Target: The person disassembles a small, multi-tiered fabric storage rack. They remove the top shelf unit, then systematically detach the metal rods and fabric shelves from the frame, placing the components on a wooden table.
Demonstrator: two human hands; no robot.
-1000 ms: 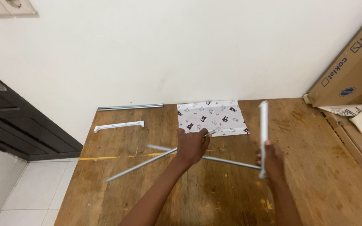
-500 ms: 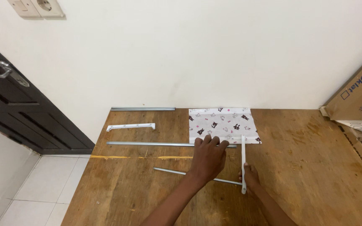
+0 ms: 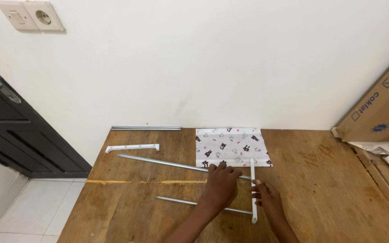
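left hand [image 3: 221, 184] flat on metal rod [image 3: 167, 164], right hand [image 3: 266, 198] gripping white bar [image 3: 252, 180]

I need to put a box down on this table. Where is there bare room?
Bare wood lies on the wooden table between the patterned cloth and the cardboard box. The near left corner is bare too. It is crowded in the middle, around both hands, the white bar and two metal rods.
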